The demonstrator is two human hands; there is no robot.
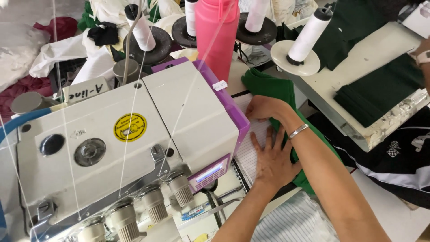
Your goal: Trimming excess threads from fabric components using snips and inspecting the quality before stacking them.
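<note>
Green cloth (pixel 273 92) sits right of centre in the frame, on the desk (pixel 385 42) just right of the sewing machine (pixel 130 139), draping off the desk edge toward lower right. Left hand (pixel 272 162) is flat and open, fingers spread, palm pressing down at centre frame, partly on the white lined sheet (pixel 248 150) and touching the cloth edge. Right hand (pixel 264 109) is just above it in the picture, curled over the cloth fold; looks like a loose pinch on the edge, but fingertips are hidden, so a firm grip can't be confirmed. A bangle sits on that wrist. Handling judgement: cloth reads as soft, light knit, limp, no stiffness, will sag and stretch if pulled by one corner; not fragile, not slippery, some cling to the desk. Best hold is along the folded edge nearest the machine, two points apart, flat palm to keep plies aligned. Pink bottle (pixel 217 36) and thread cones (pixel 309 33) stand in the upper frame, well apart from both hands. Stacked dark green pieces (pixel 380 92) lie upper right.
</note>
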